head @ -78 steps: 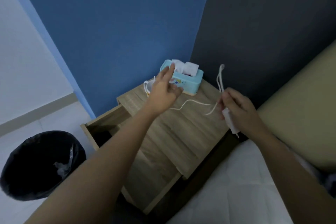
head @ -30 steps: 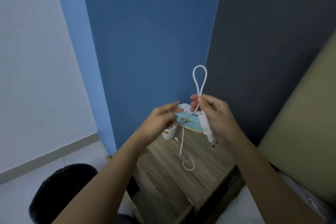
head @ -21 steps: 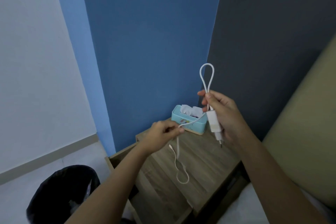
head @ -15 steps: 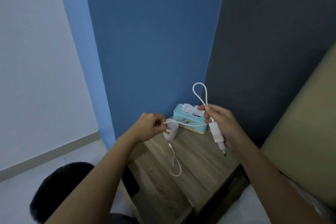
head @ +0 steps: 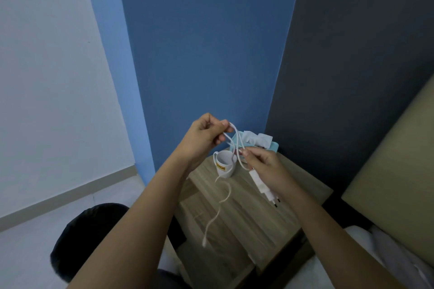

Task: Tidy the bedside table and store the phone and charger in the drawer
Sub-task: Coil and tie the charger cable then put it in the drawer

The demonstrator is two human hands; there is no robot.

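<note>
Your left hand [head: 203, 139] and right hand [head: 265, 171] were raised above the light wood-grain bedside table [head: 270, 209], whose surface serves here as the landmark. The fingers of your left hand were closed in a pinch on a loop of the thin white charging cable [head: 237, 145], held above the far edge of the surface. The fingers of your right hand were closed on the gathered strands of the same cable, with the white rectangular plug adapter [head: 261, 185] lying along the palm, its pins pointing down toward the surface. The free end of the cable [head: 212, 220] hung loose below both hands, over the near-left part of the surface.

On the surface, at its far edge, stood a white ceramic mug with a yellow label [head: 224, 164]; just behind it, in the far corner, sat a light-blue tissue box with white tissues protruding [head: 258, 142]. A black-lined waste bin [head: 87, 234] stood on the floor to the left of the table.

As a judgement of progress: the charger was in hand and only partly coiled, so it was not yet stored. The drawer could not be made out clearly beneath your arms, and no phone was visible anywhere. Finishing the coil, placing the charger in the drawer, and dealing with the phone appeared to remain.
</note>
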